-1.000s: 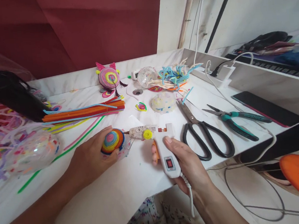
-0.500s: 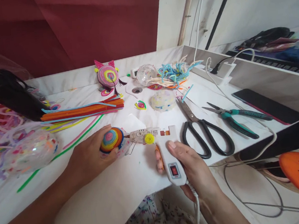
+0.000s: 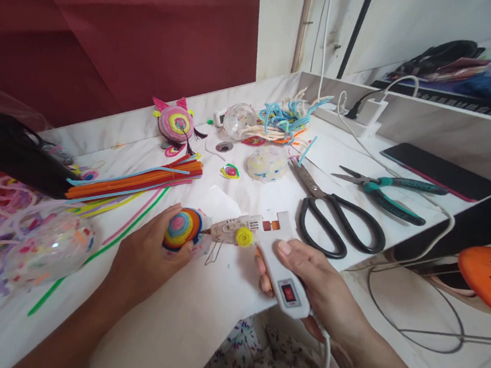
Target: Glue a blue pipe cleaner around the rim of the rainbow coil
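My left hand [image 3: 147, 247] is wrapped round a clear ball whose face carries a coloured spiral disc [image 3: 182, 228] of blue, orange, yellow and pink rings. In my right hand [image 3: 311, 271] is a white glue gun [image 3: 283, 268], its nozzle pointing left at the disc's right edge. Whether the tip touches the disc is too small to tell. A yellow coil [image 3: 244, 237] sits at the side of the gun's barrel, and a thin wire stand [image 3: 213, 253] hangs under it. My right fingers are round the handle, by the orange trigger.
Black-handled scissors [image 3: 317, 200], green pliers [image 3: 382, 190] and a phone [image 3: 439, 172] lie to the right. Behind are a pink ornament [image 3: 176, 123], a clear dome [image 3: 267, 164] and blue cords [image 3: 286, 118]. Pipe cleaners [image 3: 135, 181] and another clear ball [image 3: 54, 245] lie left.
The glue gun's body has dropped slightly with my right hand, and its nozzle has shifted a little left and down along the disc's edge. My left hand has barely moved.
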A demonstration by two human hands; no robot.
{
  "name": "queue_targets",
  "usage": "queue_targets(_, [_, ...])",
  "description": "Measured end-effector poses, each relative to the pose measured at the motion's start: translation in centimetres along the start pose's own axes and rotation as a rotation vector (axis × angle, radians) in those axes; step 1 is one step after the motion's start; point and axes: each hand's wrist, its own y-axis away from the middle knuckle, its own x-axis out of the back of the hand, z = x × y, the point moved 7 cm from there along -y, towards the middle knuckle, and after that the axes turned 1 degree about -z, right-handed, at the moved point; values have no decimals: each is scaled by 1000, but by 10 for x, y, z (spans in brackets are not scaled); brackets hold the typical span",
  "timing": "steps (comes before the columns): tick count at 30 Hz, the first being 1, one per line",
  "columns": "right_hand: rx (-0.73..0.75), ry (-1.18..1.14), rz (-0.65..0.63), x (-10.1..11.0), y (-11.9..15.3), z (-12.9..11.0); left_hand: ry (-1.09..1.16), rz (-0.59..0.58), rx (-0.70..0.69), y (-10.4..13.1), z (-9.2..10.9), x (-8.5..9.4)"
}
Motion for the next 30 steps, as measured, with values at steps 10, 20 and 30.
queue_targets(10, [-9,17,-11,1,1,3,-32,9,45,0,-5,-3])
queue_targets(20, [13,43,-10,0,-8,1,-6,-70,85,-4,8,6])
queue_targets(30, [60,-5,-18,1,-29,5,-2,-69,78,-5,1,4])
